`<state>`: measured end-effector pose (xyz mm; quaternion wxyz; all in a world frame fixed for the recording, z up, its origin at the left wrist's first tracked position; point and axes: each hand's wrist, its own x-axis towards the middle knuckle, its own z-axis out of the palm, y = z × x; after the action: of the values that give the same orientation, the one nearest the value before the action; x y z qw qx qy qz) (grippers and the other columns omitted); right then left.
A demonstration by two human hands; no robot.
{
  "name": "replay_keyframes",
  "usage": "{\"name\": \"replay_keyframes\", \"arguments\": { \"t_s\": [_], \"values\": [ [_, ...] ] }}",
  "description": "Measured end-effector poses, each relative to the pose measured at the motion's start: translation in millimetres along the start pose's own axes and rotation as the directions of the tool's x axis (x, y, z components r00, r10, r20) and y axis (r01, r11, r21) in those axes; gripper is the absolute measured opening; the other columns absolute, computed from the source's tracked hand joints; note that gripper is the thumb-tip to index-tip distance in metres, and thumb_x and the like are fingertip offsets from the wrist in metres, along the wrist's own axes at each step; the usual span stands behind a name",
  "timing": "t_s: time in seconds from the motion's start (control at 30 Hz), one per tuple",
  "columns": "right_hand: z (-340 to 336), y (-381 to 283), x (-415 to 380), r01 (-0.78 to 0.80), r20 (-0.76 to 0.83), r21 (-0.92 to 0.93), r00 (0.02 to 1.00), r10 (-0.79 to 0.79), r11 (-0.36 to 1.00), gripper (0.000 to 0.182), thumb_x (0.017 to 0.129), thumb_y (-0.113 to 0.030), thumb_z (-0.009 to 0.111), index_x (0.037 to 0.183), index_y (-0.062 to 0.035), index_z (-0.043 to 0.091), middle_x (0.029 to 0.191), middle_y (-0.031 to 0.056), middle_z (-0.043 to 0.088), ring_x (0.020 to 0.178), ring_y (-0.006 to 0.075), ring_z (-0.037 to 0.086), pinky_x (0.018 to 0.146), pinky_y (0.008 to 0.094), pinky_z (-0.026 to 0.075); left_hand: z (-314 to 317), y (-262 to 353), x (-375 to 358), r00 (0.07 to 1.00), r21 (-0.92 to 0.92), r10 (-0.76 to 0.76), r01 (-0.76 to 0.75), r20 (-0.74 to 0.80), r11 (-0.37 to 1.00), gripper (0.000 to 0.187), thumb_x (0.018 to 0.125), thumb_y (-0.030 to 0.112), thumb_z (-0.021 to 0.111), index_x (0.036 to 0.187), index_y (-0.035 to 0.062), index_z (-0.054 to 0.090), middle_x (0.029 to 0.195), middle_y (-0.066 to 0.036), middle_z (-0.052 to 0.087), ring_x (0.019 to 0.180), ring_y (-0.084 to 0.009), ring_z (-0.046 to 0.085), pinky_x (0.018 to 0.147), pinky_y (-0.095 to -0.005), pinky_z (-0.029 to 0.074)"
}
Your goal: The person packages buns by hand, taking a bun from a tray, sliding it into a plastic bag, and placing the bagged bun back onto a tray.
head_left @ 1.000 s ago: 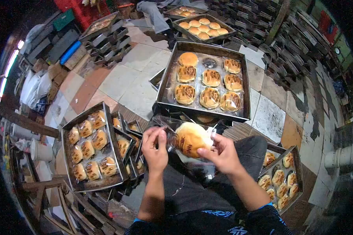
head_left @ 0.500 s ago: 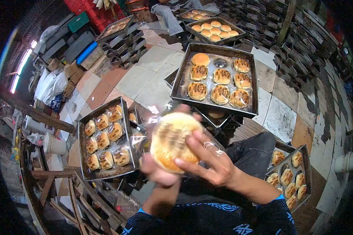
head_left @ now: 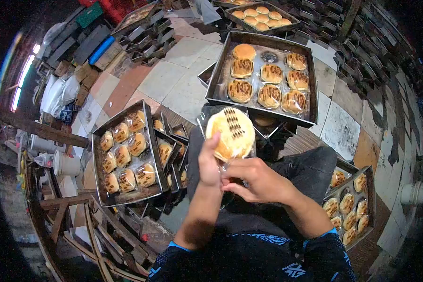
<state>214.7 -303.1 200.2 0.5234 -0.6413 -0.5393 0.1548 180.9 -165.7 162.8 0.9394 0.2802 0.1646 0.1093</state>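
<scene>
A round bun (head_left: pixel 231 136) with dark printed marks sits in a clear plastic bag in front of me. My left hand (head_left: pixel 208 162) grips it from the left, thumb lying on the bun's face. Below the bun, my right hand (head_left: pixel 258 179) has its fingers pinched on the gathered end of the plastic bag (head_left: pixel 223 170). Just beyond my hands stands a metal tray (head_left: pixel 261 107) of bagged printed buns, with one unprinted bun (head_left: pixel 244 51) at its far left corner.
Another tray (head_left: pixel 97 176) of bagged buns stands at the left, above more stacked trays. At the lower right are further bun trays (head_left: pixel 373 202). A tray of plain buns (head_left: pixel 263 21) lies at the back. Wooden slats (head_left: pixel 94 235) fill the lower left.
The bun has turned in my hands, its printed strip now upright, and shifted slightly right. My right hand has moved from the bun's face down to the bag's end.
</scene>
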Motion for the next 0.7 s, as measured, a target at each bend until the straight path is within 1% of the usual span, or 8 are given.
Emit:
{"name": "replay_keyframes", "arguments": {
  "t_s": [0.17,0.23,0.3,0.43,0.5,0.57,0.6,0.7],
  "values": [
    [-36,-22,-12,0.060,0.318,0.398,0.927,-0.199,0.915,0.015,0.088,-0.009,0.067,0.078,0.0012,0.064,0.081,0.0142,0.065,0.075,0.0266,0.065,0.067,0.0370,0.051,-46,40,20,0.951,-0.289,-0.186,0.256,0.248,0.922,0.066,0.090,0.050,0.046,0.135,0.0009,0.048,0.131,-0.024,0.056,0.114,-0.0412,0.059,0.090,-0.0573,0.051],
    [-51,2,-21,-0.501,0.598,0.499,0.790,0.138,0.707,0.016,0.089,-0.013,0.066,0.085,0.0022,0.068,0.083,0.0159,0.067,0.080,0.0241,0.068,0.068,0.0355,0.052,-51,42,19,0.981,-0.326,-0.191,0.195,0.046,0.925,0.074,0.088,0.055,0.045,0.136,-0.0007,0.046,0.135,-0.024,0.053,0.118,-0.0422,0.056,0.093,-0.0560,0.050],
    [-14,38,-19,-0.316,-0.325,-0.315,0.922,0.211,0.895,0.017,0.082,-0.014,0.072,0.092,-0.0001,0.068,0.096,0.0154,0.067,0.090,0.0320,0.068,0.077,0.0393,0.054,-55,36,13,0.951,-0.232,-0.213,0.264,0.223,0.936,0.071,0.092,0.052,0.041,0.139,-0.0010,0.043,0.138,-0.024,0.050,0.121,-0.0392,0.054,0.097,-0.0540,0.048],
    [-6,23,-4,0.050,-0.498,-0.414,0.824,-0.272,0.909,0.020,0.069,-0.006,0.081,0.086,-0.0035,0.071,0.086,0.0111,0.065,0.080,0.0273,0.064,0.080,0.0383,0.052,-22,6,-29,0.925,-0.243,-0.350,0.377,0.147,0.894,0.062,0.102,0.051,0.029,0.139,0.0036,0.044,0.134,-0.017,0.055,0.121,-0.0294,0.056,0.098,-0.0457,0.049],
    [5,31,-5,0.052,-0.640,-0.285,0.733,-0.230,0.957,0.014,0.077,-0.005,0.078,0.088,0.0005,0.071,0.081,0.0082,0.063,0.074,0.0206,0.061,0.078,0.0332,0.051,-56,-39,-36,0.993,0.242,0.005,0.023,-0.116,0.970,0.063,0.102,0.050,0.038,0.142,0.0021,0.036,0.126,-0.014,0.056,0.117,-0.0249,0.057,0.098,-0.0398,0.047],
    [19,32,-7,-0.069,-0.741,0.012,0.669,0.056,0.998,0.011,0.080,-0.004,0.075,0.089,0.0014,0.072,0.082,0.0079,0.063,0.076,0.0184,0.060,0.077,0.0309,0.050,-43,-39,-28,0.824,0.657,0.565,-0.449,0.043,0.606,0.048,0.102,0.038,0.048,0.130,-0.0001,0.048,0.117,-0.014,0.061,0.106,-0.0236,0.061,0.090,-0.0351,0.049],
    [23,33,-7,-0.160,-0.745,0.318,0.567,0.351,0.934,0.008,0.084,-0.003,0.072,0.089,0.0023,0.072,0.083,0.0075,0.064,0.077,0.0161,0.059,0.075,0.0286,0.049,-54,-31,-28,0.794,0.699,0.591,-0.502,0.141,0.509,0.039,0.100,0.032,0.054,0.119,-0.0018,0.054,0.111,-0.014,0.064,0.099,-0.0232,0.062,0.087,-0.0336,0.049],
    [13,25,-2,-0.181,-0.676,0.334,0.638,0.369,0.925,0.010,0.083,-0.005,0.075,0.091,0.0014,0.073,0.084,0.0094,0.067,0.081,0.0163,0.061,0.071,0.0271,0.048,-61,11,-28,0.565,0.812,0.708,-0.583,0.424,-0.021,0.012,0.092,0.008,0.063,0.094,-0.0038,0.065,0.087,-0.016,0.068,0.081,-0.0252,0.066,0.076,-0.0346,0.053]
  ]
}}
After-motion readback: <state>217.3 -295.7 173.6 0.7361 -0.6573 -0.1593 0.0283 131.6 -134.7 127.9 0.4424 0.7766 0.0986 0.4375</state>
